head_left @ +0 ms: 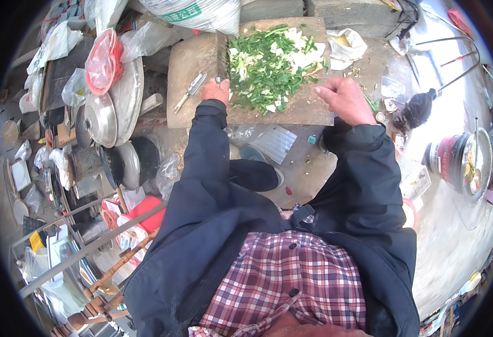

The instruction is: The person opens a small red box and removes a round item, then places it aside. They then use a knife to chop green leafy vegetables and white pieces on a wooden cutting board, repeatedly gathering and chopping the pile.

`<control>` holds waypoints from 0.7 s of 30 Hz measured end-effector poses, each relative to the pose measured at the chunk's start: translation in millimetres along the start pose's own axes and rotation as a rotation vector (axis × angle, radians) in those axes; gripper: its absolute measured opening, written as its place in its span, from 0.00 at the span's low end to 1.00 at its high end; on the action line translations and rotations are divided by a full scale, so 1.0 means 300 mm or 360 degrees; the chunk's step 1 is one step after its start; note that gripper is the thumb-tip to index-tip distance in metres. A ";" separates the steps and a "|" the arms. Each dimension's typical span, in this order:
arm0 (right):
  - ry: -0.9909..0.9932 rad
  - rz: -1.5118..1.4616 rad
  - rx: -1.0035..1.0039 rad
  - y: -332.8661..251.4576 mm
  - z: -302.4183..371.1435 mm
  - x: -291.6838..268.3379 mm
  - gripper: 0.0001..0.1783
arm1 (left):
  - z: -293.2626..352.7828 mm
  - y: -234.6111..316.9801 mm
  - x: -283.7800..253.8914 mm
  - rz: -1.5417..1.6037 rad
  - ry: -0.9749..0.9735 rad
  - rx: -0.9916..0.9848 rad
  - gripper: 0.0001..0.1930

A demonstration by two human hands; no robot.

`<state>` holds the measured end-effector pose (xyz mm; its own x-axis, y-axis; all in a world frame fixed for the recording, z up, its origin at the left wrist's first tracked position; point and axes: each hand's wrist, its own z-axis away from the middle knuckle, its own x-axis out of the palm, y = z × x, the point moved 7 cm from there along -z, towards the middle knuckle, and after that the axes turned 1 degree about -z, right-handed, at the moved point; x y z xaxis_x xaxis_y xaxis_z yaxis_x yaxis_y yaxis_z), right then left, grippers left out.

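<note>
Chopped leafy greens with pale pieces are heaped on a wooden board in front of me. My left hand is closed at the near left side of the heap. A shiny metal bit shows at its fingers; I cannot make out what it holds. Just left of it lies a small knife with a light handle. Over the board's right edge, my right hand is closed, fingers curled and thumb near the fingertips. Whatever may be inside them is hidden.
A white sack stands beyond the board, with an open white bag at its far right. Metal lids and a red plastic basket crowd the left. A large pot stands at far right, near a dark furry animal.
</note>
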<state>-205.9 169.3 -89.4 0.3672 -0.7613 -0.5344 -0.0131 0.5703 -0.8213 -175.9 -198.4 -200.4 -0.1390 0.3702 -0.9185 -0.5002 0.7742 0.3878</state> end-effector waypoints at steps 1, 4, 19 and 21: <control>-0.0045 -0.0026 0.0028 0.005 0.000 0.005 0.15 | -0.003 -0.005 -0.037 -0.0046 0.0173 0.0048 0.23; -0.0067 -0.0011 0.0059 0.011 0.004 0.006 0.15 | -0.038 -0.053 -0.060 -0.0158 0.0160 -0.0041 0.22; -0.0052 0.0031 -0.0021 -0.035 0.013 -0.002 0.17 | -0.059 0.005 0.001 0.0020 -0.0768 -0.0100 0.27; -0.0065 0.0000 0.0000 -0.033 0.010 0.001 0.18 | -0.015 0.099 -0.052 -0.0240 -0.0511 0.0373 0.27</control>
<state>-203.0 164.3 -80.9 0.4048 -0.7481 -0.5258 -0.0134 0.5701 -0.8214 -192.5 -183.6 -174.9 0.2129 0.3563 -0.9098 -0.2818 0.9139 0.2920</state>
